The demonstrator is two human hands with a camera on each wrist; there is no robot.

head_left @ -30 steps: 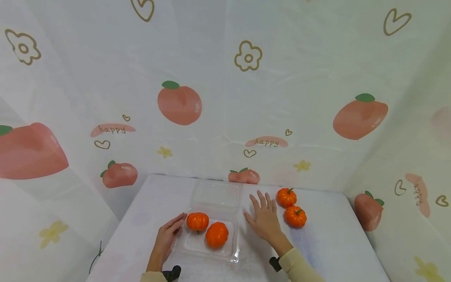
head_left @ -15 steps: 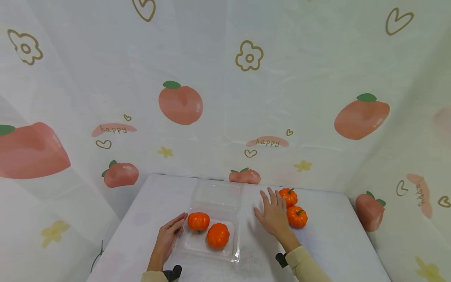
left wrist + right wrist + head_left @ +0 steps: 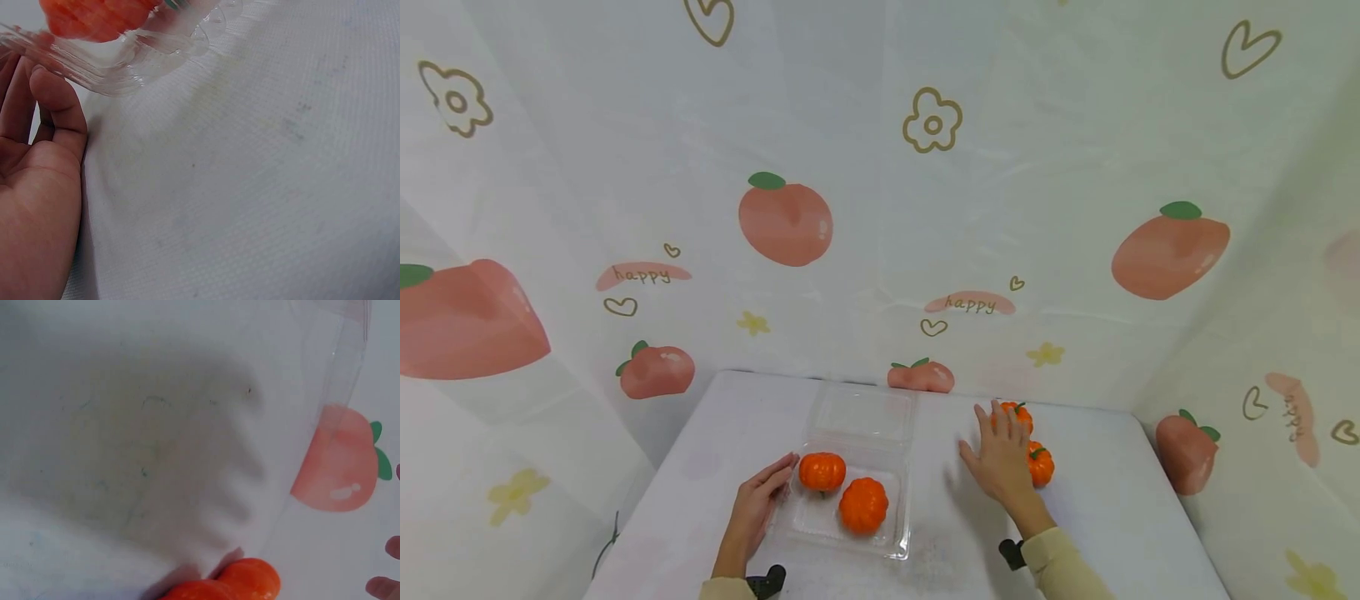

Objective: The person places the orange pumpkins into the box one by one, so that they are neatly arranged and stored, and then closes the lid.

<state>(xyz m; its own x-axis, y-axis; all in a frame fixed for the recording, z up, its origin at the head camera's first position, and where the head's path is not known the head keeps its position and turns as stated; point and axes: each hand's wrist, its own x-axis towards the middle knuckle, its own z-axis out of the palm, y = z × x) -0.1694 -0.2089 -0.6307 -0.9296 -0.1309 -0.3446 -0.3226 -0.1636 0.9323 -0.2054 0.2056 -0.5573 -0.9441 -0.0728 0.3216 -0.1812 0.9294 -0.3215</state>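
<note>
A clear plastic clamshell box [image 3: 820, 520] lies with its lid folded back, two small orange pumpkins, a left one [image 3: 822, 472] and a right one [image 3: 862, 506], in its base. My left hand [image 3: 751, 510] holds the box's left side; the left wrist view shows its fingers [image 3: 57, 103] at the clear rim [image 3: 119, 78]. With fingers spread, my right hand [image 3: 1004, 467] hovers over two more pumpkins with green stems, partly covering the far one [image 3: 1024, 418] and the near one [image 3: 1042, 465]. In the right wrist view, fingertips [image 3: 382, 587] show at the edge, apart from the pumpkins [image 3: 251, 579].
The box's open lid [image 3: 863, 414] extends toward the back of the white-covered table [image 3: 1097, 508]. A printed cloth backdrop [image 3: 865, 125] rises behind the table and along both sides. Dark straps circle both wrists beside the sleeves [image 3: 1063, 562].
My right hand has moved rightward from beside the box to over the two loose pumpkins, covering more of them. My left hand stays at the box, and the pumpkins have stayed put.
</note>
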